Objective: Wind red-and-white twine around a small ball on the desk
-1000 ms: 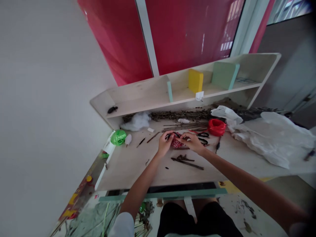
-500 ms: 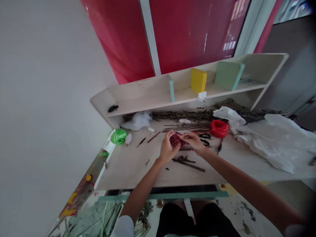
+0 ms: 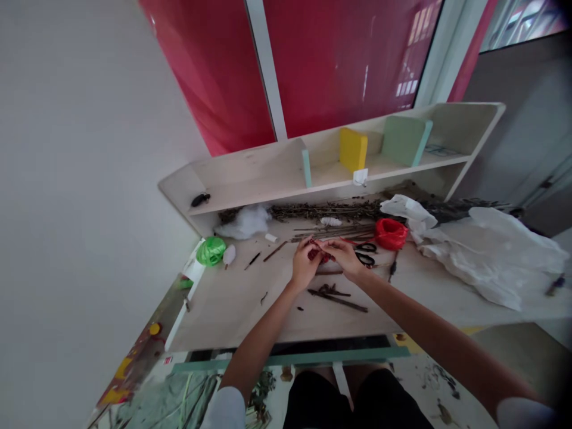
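Observation:
A small dark red, speckled bundle sits between my hands over the desk, mostly hidden by fingers. My left hand is curled around its left side. On its upper right, my right hand has its fingers pinched close to those of the left. Just right of my right hand lie scissors with black handles. Behind them is a red roll of plastic twine, with a red strand running toward my hands. Short brown twigs lie in front of my hands.
White fluffy stuffing and long dried stalks lie under the shelf. A green twine roll stands at the desk's left edge. A crumpled white plastic bag covers the right side.
My right hand has shifted left, closer to my left hand, and the fingers now cover more of the red bundle. The view has turned slightly.

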`<state>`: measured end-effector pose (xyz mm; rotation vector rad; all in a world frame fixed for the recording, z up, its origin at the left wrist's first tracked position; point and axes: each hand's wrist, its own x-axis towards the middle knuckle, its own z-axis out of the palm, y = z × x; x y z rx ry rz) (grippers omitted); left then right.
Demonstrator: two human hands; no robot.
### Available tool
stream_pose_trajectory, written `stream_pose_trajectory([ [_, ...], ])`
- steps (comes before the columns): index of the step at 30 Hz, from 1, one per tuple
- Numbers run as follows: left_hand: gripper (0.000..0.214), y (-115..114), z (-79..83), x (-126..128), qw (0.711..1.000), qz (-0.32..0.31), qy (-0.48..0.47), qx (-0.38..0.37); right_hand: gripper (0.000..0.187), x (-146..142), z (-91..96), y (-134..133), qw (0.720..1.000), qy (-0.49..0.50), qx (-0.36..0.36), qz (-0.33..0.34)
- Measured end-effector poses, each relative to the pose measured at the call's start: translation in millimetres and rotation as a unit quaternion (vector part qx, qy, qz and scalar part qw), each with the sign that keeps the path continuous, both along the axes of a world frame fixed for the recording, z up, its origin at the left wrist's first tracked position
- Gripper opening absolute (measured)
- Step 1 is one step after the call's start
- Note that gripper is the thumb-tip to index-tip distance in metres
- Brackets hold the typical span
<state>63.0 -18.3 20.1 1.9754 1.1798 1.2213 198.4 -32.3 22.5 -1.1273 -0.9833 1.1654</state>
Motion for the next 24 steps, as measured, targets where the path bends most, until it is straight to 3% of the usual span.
stream_pose_trajectory([
  [8,0.009,0,-7.2,2,1.000,0.005,-0.013,0.022,0.042,9,1.0,-4,0.997,-0.071,0.001,-0.007],
  [11,0.015,-1,-9.3,3,0.999,0.009,-0.028,0.037,0.045,34,11.2,-7,0.991,-0.123,0.023,-0.037],
  [12,0.016,-2,-9.7,3,0.999,0.012,-0.032,0.039,0.046,49,15.8,-8,0.979,-0.184,0.060,-0.063],
  [13,0.018,-2,-10.0,3,0.999,0.014,-0.035,0.040,0.046,67,20.4,-10,0.954,-0.257,0.096,-0.118],
  [15,0.018,-2,-10.2,3,0.998,0.016,-0.036,0.039,0.044,115,28.4,-16,0.874,-0.409,0.136,-0.224],
  [17,0.018,-2,-9.7,4,0.999,0.016,-0.033,0.037,0.046,173,32.2,-24,0.775,-0.510,0.086,-0.364],
  [19,0.017,-2,-8.8,5,0.999,0.014,-0.027,0.037,0.054,231,30.0,-35,0.678,-0.541,-0.007,-0.498],
  [20,0.017,-2,-8.3,6,0.999,0.012,-0.025,0.039,0.062,256,27.0,-41,0.647,-0.543,-0.036,-0.534],
  [22,0.017,-2,-7.3,7,0.999,0.008,-0.023,0.042,0.075,291,18.7,-52,0.628,-0.520,-0.099,-0.570],
  [23,0.016,-2,-7.0,7,0.999,0.006,-0.022,0.044,0.080,299,14.2,-56,0.643,-0.492,-0.137,-0.571],
  [24,0.016,-2,-6.9,7,0.999,0.005,-0.022,0.045,0.079,302,9.8,-60,0.681,-0.471,-0.167,-0.535],
])
